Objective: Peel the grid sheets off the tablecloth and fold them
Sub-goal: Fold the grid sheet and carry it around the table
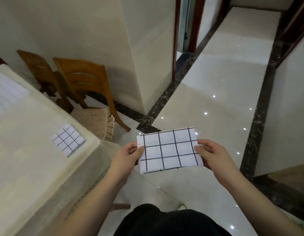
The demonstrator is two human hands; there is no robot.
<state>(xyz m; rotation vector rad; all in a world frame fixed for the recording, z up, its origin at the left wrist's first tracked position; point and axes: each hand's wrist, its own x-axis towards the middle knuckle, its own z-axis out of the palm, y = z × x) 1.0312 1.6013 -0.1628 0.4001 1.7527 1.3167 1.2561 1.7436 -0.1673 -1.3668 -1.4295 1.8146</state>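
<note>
Shiny floor tiles lie below. I pinch the grid sheet with my left hand and right hand, one at each short end. It runs left to right. Another folded sheet rests on the tablecloth, far left.
</note>
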